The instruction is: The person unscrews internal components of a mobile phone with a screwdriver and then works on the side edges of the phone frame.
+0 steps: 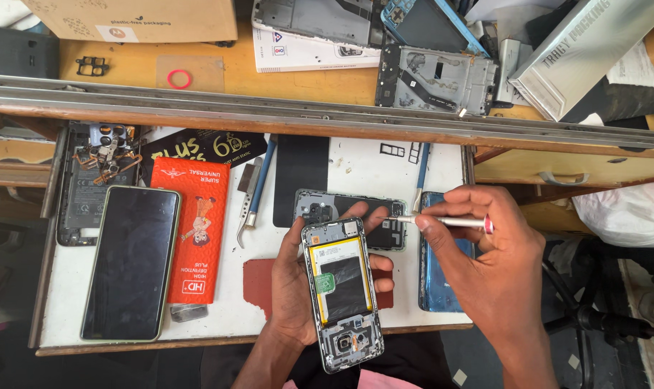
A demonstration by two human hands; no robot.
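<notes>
1. Head view: the opened phone (343, 292) was a slim rectangle with its back off, showing a yellow-edged battery, a green tab and metal shields inside a grey frame.
2. The left hand (298, 288) cupped it from below, thumb along the left edge and fingers wrapped round the right edge, holding it above the near edge of the bench (68, 288).
3. The right hand (489, 252) pinched a thin silver screwdriver (442, 222) with a red cap, its tip pointing left just above the phone's top right corner.
4. The white bench top carried an intact phone (131, 263) with a glossy dark screen, an orange packet (196, 230), metal tweezers (246, 202) and a blue back cover (433, 281).
5. Behind it, a wooden shelf (269, 79) held phone frames and boxes.
</notes>
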